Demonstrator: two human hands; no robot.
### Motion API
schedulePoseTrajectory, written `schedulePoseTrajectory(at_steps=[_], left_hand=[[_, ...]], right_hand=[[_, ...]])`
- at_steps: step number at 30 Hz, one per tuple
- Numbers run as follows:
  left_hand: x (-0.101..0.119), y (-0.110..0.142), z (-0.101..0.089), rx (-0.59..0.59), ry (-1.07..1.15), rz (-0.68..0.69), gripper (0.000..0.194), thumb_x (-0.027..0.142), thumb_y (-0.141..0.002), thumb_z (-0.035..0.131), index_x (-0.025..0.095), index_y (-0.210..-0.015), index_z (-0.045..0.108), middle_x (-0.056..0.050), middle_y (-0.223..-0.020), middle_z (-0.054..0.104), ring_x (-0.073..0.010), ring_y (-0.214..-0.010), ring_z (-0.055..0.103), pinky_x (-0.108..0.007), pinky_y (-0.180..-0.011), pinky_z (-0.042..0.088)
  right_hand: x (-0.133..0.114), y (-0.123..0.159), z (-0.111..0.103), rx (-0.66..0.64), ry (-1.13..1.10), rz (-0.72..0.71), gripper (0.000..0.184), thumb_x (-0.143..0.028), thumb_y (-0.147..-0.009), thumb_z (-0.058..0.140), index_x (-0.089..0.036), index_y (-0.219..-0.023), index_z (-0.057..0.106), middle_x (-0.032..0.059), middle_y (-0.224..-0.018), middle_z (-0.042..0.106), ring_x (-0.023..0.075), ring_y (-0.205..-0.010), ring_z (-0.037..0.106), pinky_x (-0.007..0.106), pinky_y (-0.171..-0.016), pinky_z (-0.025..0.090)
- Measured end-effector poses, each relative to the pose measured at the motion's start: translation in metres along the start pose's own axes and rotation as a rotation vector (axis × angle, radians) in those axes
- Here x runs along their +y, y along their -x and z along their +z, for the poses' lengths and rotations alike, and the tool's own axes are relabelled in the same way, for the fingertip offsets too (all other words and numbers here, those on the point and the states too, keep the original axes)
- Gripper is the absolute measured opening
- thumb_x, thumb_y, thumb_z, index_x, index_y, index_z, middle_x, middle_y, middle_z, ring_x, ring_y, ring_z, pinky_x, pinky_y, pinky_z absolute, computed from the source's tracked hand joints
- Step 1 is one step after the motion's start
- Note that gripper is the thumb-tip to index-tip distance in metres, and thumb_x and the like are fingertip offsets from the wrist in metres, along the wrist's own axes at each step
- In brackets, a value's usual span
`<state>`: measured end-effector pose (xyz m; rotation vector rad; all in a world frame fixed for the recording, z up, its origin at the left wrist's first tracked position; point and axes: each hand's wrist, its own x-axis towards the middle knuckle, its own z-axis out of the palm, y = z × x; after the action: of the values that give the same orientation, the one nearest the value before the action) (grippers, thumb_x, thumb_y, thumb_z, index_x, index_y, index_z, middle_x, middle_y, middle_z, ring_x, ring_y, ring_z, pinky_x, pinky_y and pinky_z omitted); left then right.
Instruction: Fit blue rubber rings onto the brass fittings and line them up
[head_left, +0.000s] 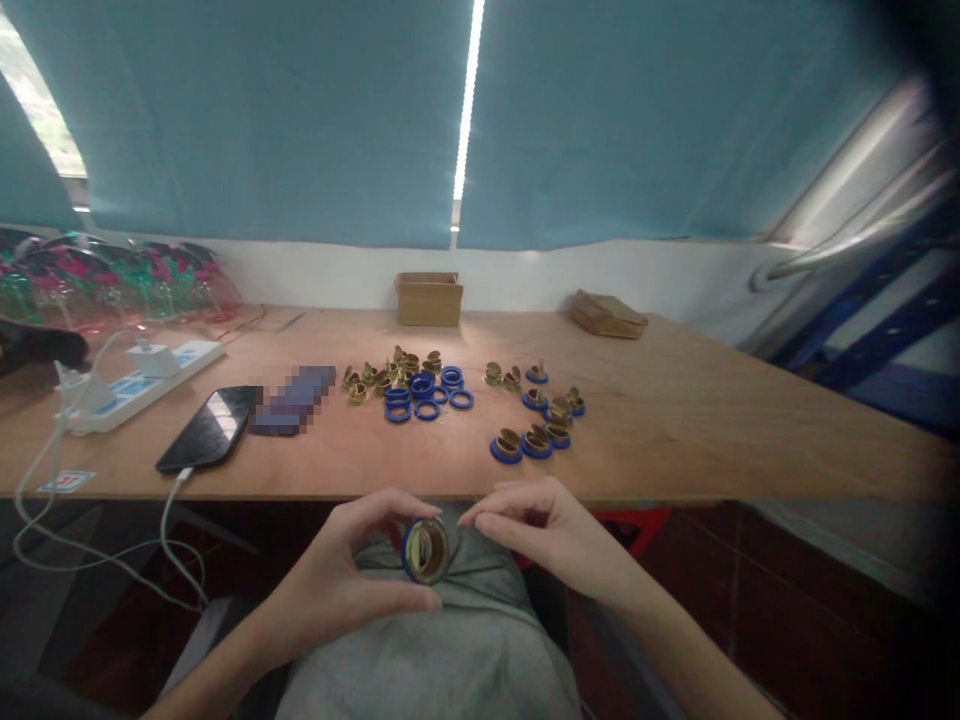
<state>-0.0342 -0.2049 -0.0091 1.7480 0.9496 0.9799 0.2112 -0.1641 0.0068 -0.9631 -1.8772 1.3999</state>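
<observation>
Head view showed her left hand [341, 585] pinching a brass fitting with a blue ring [425, 550] over the lap, below the table edge [675, 492]. Right hand [544, 530] hovered beside it, fingers loosely curled, gripping nothing.

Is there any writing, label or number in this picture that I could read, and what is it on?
None can be read.
Sticker at the table's left edge: red marks, too small and blurred.
Power strip: blue patches, no legible text.
Flat dark item beside the phone: pixelated.
Cardboard box and the ring in the left hand: no print visible.
</observation>
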Motion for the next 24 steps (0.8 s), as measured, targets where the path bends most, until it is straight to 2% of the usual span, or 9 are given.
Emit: schedulePoseTrajectory(at_steps=[3, 8, 13, 17, 20, 24], left_hand=[[-0.001, 0.0, 0.004, 0.122, -0.134, 0.171, 0.049, 0.021, -0.069, 0.086, 0.027, -0.112, 0.063, -0.002, -0.104, 0.07, -0.0204, -0.094, 0.067, -0.029, -0.08, 0.053], [-0.003, -0.001, 0.008, 0.275, -0.296, 0.383, 0.047, 0.016, -0.072, 0.084, 0.022, -0.111, 0.059, -0.004, -0.104, 0.067, -0.0181, -0.095, 0.068, -0.026, -0.082, 0.054], [-0.003, 0.001, 0.012, 0.327, -0.355, 0.46, 0.042, 0.013, -0.074, 0.081, 0.019, -0.108, 0.058, -0.005, -0.103, 0.066, -0.0174, -0.09, 0.069, -0.025, -0.078, 0.056], [-0.002, 0.003, 0.015, 0.357, -0.353, 0.457, 0.037, 0.012, -0.075, 0.079, 0.019, -0.104, 0.057, -0.005, -0.101, 0.064, -0.0177, -0.089, 0.07, -0.026, -0.076, 0.057], [-0.002, 0.004, 0.015, 0.349, -0.364, 0.473, 0.038, 0.013, -0.075, 0.079, 0.019, -0.105, 0.056, -0.005, -0.099, 0.063, -0.0158, -0.084, 0.068, -0.024, -0.072, 0.057], [-0.002, 0.004, 0.015, 0.284, -0.393, 0.509, 0.041, 0.009, -0.076, 0.078, 0.018, -0.109, 0.055, -0.005, -0.101, 0.061, -0.0158, -0.088, 0.067, -0.023, -0.077, 0.056]], right_hand=[[0.0, 0.001, 0.005, -0.036, -0.122, 0.028, 0.035, -0.046, -0.09, 0.063, -0.013, -0.083, 0.072, -0.0061, -0.05, 0.048, 0.0044, -0.04, 0.035, 0.019, -0.04, 0.022], [-0.001, 0.001, 0.019, -0.098, -0.347, 0.025, 0.042, -0.051, -0.093, 0.056, -0.013, -0.079, 0.067, -0.0014, -0.059, 0.062, 0.0037, -0.038, 0.049, 0.015, -0.039, 0.033], [0.004, -0.001, 0.031, -0.202, -0.482, 0.08, 0.037, -0.048, -0.087, 0.066, -0.011, -0.084, 0.071, -0.0024, -0.049, 0.061, 0.0054, -0.033, 0.049, 0.014, -0.034, 0.036], [0.008, -0.004, 0.034, -0.213, -0.577, 0.079, 0.037, -0.047, -0.084, 0.07, -0.011, -0.081, 0.071, 0.0024, -0.061, 0.069, 0.0073, -0.038, 0.056, 0.016, -0.038, 0.043], [0.01, -0.006, 0.036, -0.197, -0.641, 0.119, 0.041, -0.05, -0.086, 0.066, -0.011, -0.075, 0.067, -0.0009, -0.054, 0.063, 0.0043, -0.034, 0.047, 0.014, -0.034, 0.035], [0.013, -0.008, 0.04, -0.212, -0.742, 0.158, 0.039, -0.047, -0.087, 0.065, -0.013, -0.069, 0.062, -0.0056, -0.046, 0.053, 0.003, -0.031, 0.034, 0.015, -0.03, 0.022]])
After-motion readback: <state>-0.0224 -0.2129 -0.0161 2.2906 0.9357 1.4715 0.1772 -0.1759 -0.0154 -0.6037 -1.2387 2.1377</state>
